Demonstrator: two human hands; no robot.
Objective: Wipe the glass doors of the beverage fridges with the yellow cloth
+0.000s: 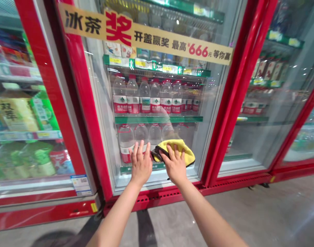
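Observation:
My right hand [176, 166] presses a yellow cleaning cloth [189, 156] with a dark edge against the glass door [208, 99] of a red-framed drinks fridge. The cloth is bunched, and its darker folded part shows at the left, by the thumb. To the left, my left hand [141, 166] is raised at the same glass with its fingers stretched out and nothing in it. Whether its fingertips touch the glass I cannot tell. Behind the pane, water bottles [144, 96] with red caps and red-and-white labels stand in rows, the lower ones partly hidden by my hands.
A yellow banner [157, 39] with Chinese lettering crosses the upper door. Red door frames [239, 79] stand either side. Another fridge at the left holds green and yellow bottles [15, 106]. Further fridges continue to the right. Below is a grey floor [249, 209].

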